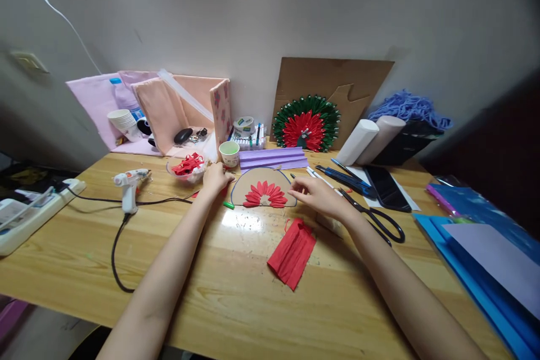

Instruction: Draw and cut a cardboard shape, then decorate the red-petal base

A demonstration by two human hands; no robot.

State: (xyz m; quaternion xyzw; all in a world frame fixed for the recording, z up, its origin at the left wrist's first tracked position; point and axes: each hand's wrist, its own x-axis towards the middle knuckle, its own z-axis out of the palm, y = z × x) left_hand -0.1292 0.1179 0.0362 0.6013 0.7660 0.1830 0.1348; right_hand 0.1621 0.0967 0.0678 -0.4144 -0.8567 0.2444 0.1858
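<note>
A half-round piece of cardboard (240, 187) lies on the table, edged in dark blue, with a fan of red paper petals (265, 194) along its straight side. My right hand (312, 194) is at the cardboard's right edge, its fingers loosely bent and apart, with nothing visible between them. My left hand (215, 180) is beside the clear bowl (172, 171) of red scraps (188, 163), just in front of the paper cup (229, 153). Its fingertips point away and are mostly hidden. A folded piece of red crepe paper (292, 253) lies nearer me.
A glue gun (130, 185) stands at left, its cord trailing across the table near a power strip (42, 216). Black-handled scissors (375, 216), pens and a phone (390, 187) lie at right. Behind, a red-and-green paper peacock (306, 124) leans against cardboard. A green cap (228, 205) is near my left hand.
</note>
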